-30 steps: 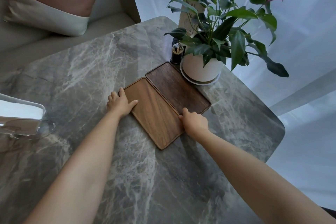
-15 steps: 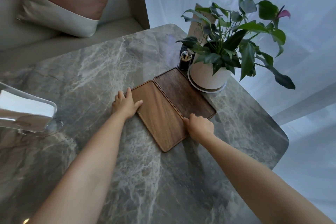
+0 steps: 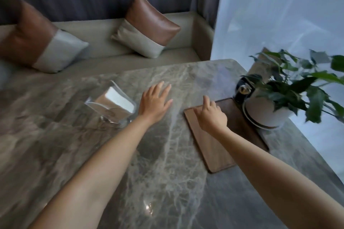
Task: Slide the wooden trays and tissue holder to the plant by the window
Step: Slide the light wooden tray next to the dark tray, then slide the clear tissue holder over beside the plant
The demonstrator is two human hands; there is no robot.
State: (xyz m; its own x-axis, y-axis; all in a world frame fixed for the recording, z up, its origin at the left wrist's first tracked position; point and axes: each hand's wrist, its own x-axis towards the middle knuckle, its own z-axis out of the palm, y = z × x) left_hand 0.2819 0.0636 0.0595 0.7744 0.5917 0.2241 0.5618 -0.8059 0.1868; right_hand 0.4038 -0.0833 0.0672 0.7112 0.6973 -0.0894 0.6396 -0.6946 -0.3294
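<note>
Tissue holder (image 3: 111, 106): left hand (image 3: 153, 103) beside it, fingers spread, empty; right hand (image 3: 211, 115) loosely curled on lighter tray (image 3: 210, 147). Push low, steadily, toward plant (image 3: 290, 87).

Bare marble (image 3: 162, 147) between holder (image 3: 113, 104), trays (image 3: 214, 147)

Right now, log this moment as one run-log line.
trays: side by side at plant pot | tissue holder: apart, unmoved | left hand: open beside holder | right hand: over lighter tray

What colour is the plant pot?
White, with a darker band at the base; the pot shows in the head view.
</note>
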